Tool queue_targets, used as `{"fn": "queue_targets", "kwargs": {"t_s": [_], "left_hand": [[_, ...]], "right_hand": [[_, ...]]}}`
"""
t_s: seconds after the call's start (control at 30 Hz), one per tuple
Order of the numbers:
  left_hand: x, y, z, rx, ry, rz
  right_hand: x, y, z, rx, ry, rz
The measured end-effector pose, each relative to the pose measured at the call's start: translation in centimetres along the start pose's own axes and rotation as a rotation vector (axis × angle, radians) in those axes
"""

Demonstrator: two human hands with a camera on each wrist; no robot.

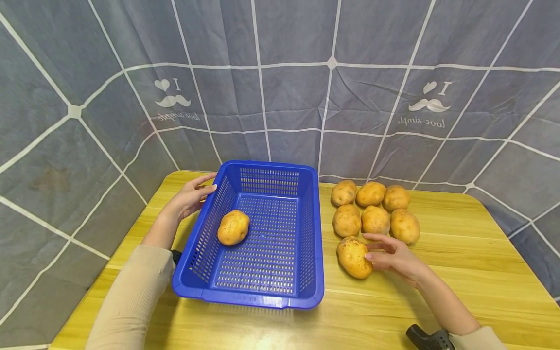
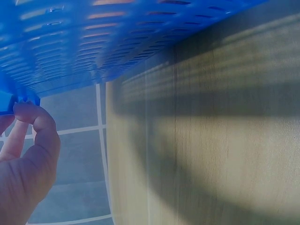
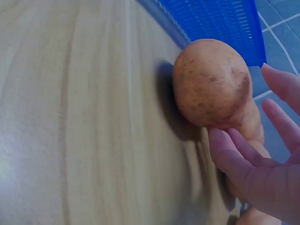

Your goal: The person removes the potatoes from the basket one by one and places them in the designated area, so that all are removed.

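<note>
A blue slatted basket [image 1: 247, 296] stands on the yellow wooden table [image 1: 459, 272] with one potato [image 1: 234, 227] inside it. My left hand [image 1: 202, 188] holds the basket's left rim near the far corner; in the left wrist view a curled finger [image 2: 35, 123] hooks the rim's edge [image 2: 14, 101]. To the right of the basket lies a lone potato [image 1: 354, 256]. My right hand [image 1: 379, 249] reaches to it with straight fingers, the thumb [image 3: 225, 150] touching the potato [image 3: 211, 84]. The hand does not grip it.
Several more potatoes [image 1: 372, 209] lie in two rows behind the right hand. A grey cloth backdrop [image 1: 280, 97] hangs close behind the table's far edge. Bare tabletop lies in front of the basket and at the right.
</note>
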State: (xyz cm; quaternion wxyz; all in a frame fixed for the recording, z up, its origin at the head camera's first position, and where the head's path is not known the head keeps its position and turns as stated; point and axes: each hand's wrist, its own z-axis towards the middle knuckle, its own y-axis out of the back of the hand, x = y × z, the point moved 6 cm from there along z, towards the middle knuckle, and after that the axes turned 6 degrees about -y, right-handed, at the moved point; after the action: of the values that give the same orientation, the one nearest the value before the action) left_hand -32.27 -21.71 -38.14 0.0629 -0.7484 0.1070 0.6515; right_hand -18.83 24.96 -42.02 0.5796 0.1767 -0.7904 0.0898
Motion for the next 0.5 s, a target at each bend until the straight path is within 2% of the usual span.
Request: {"fn": "queue_targets", "kwargs": {"t_s": [0.5], "left_hand": [[0.0, -0.1, 0.0, -0.001, -0.006, -0.009]], "right_hand": [[2.0, 0.4, -0.4, -0.02, 0.037, -0.035]]}}
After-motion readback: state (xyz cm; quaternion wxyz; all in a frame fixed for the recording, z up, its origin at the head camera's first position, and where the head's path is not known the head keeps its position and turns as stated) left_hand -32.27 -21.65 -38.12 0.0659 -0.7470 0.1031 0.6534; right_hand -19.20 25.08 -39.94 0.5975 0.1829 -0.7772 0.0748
